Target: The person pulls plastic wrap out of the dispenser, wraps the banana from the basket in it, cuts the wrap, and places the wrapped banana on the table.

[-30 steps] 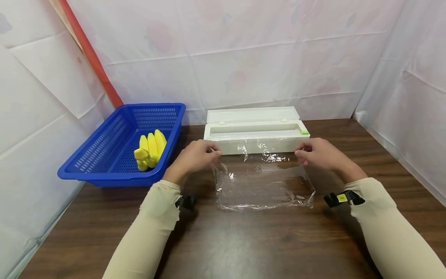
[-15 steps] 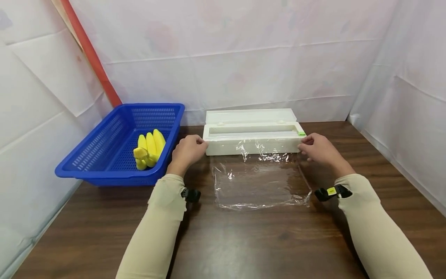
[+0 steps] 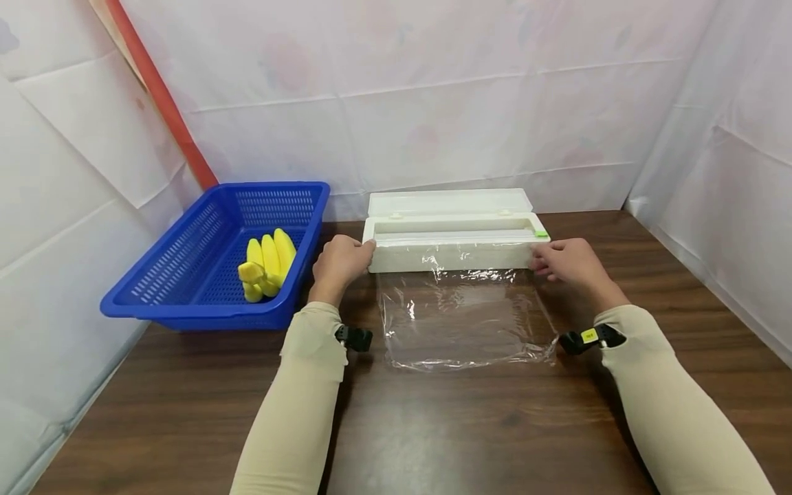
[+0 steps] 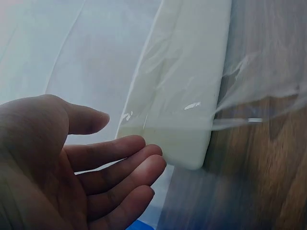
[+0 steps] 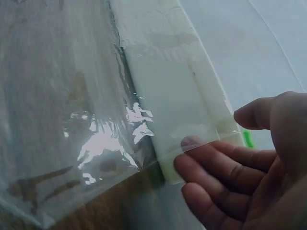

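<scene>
A long white cling-film box (image 3: 452, 258) stands on the table with its lid (image 3: 448, 202) raised behind it. Clear cling film (image 3: 464, 323) runs over its front and down onto the wood. My left hand (image 3: 343, 265) is at the box's left end, and in the left wrist view its thumb (image 4: 88, 120) is apart from the loosely extended fingers (image 4: 120, 177). At the other end is my right hand (image 3: 569, 265). One fingertip (image 5: 191, 143) shows through the film's edge in the right wrist view, with the thumb (image 5: 254, 114) apart. Neither hand pinches anything.
A blue plastic basket (image 3: 210, 311) with yellow bananas (image 3: 269, 265) in it stands to the left. A small green piece (image 3: 541, 234) sits on the box's right end. White sheeting (image 3: 433, 103) encloses the brown table (image 3: 445, 426) behind and at the sides.
A second ago both hands were at the film in front of the box. Both have since shifted to the box's ends, the left hand moving outward and slightly back. The film still lies in front.
</scene>
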Action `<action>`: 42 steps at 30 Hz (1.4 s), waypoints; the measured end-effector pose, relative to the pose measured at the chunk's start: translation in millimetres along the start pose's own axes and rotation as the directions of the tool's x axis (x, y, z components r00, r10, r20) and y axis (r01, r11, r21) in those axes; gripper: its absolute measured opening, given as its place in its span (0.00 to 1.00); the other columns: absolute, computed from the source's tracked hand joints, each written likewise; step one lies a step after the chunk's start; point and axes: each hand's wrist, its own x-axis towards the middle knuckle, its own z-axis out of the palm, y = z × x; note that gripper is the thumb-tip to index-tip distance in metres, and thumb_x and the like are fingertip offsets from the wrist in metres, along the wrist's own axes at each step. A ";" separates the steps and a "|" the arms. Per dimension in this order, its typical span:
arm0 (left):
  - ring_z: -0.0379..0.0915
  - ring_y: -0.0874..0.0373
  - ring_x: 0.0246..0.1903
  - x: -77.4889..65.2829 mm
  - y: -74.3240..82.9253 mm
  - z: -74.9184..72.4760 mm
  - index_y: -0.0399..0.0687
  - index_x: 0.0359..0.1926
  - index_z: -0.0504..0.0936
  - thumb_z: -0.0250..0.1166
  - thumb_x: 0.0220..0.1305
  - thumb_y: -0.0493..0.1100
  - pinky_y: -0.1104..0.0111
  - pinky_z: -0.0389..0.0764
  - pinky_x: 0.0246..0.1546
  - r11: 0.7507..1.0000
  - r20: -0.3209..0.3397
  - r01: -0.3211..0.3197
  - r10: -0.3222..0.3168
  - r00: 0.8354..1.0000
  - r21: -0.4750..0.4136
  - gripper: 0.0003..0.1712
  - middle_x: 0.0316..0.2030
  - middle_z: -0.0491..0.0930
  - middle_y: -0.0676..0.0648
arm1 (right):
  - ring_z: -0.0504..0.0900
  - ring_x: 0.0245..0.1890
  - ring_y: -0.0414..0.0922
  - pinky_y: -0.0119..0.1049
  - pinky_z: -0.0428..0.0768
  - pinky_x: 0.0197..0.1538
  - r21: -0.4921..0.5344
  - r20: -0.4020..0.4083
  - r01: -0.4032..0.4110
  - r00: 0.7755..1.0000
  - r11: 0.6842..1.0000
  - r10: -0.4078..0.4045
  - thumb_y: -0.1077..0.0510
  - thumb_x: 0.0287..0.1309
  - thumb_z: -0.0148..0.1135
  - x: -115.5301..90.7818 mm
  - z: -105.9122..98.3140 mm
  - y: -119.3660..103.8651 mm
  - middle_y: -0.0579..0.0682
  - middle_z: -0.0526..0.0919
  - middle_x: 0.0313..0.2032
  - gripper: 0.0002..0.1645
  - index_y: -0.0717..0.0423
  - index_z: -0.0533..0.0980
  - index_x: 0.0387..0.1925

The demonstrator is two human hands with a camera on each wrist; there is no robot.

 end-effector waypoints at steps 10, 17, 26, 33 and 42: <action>0.81 0.53 0.37 -0.1 0.2 6.1 0.53 0.32 0.88 0.58 0.68 0.65 0.53 0.75 0.41 0.996 -0.036 -0.023 0.020 0.999 -0.083 0.24 0.27 0.87 0.52 | 0.82 0.26 0.39 0.32 0.81 0.31 0.109 -0.111 0.052 0.993 0.993 -0.040 0.41 0.70 0.57 2.1 19.6 6.5 0.51 0.87 0.29 0.30 0.68 0.84 0.40; 0.81 0.55 0.33 1.3 -0.5 14.1 0.52 0.33 0.88 0.61 0.68 0.58 0.60 0.76 0.36 0.955 -0.073 -0.053 0.033 0.997 -0.291 0.18 0.27 0.86 0.52 | 0.85 0.28 0.39 0.32 0.84 0.32 0.282 -0.181 0.114 0.981 0.953 -0.064 0.49 0.70 0.59 0.7 27.5 7.2 0.52 0.87 0.30 0.25 0.71 0.82 0.42; 0.85 0.54 0.32 3.1 -1.5 15.7 0.36 0.41 0.85 0.61 0.72 0.47 0.55 0.84 0.42 0.790 -0.039 -0.083 0.075 0.996 -0.608 0.16 0.34 0.87 0.42 | 0.85 0.26 0.37 0.30 0.83 0.30 0.403 -0.278 0.174 0.959 0.898 -0.061 0.50 0.68 0.62 -0.8 29.5 1.3 0.48 0.87 0.29 0.24 0.71 0.82 0.43; 0.84 0.55 0.35 4.7 -6.8 12.3 0.30 0.47 0.82 0.61 0.73 0.43 0.63 0.84 0.42 0.692 -0.011 -0.070 0.090 0.996 -0.718 0.17 0.37 0.86 0.41 | 0.83 0.23 0.36 0.29 0.82 0.29 0.389 -0.370 0.230 0.926 0.892 -0.077 0.49 0.67 0.64 1.8 41.1 -4.5 0.46 0.86 0.25 0.23 0.69 0.84 0.39; 0.84 0.51 0.45 6.6 -10.8 10.0 0.33 0.46 0.83 0.61 0.73 0.45 0.57 0.77 0.56 0.658 0.012 -0.069 0.118 0.993 -0.750 0.16 0.42 0.87 0.41 | 0.86 0.31 0.37 0.27 0.81 0.38 0.488 -0.410 0.301 0.908 0.819 -0.089 0.52 0.66 0.66 6.0 42.9 -6.1 0.46 0.88 0.29 0.20 0.70 0.84 0.41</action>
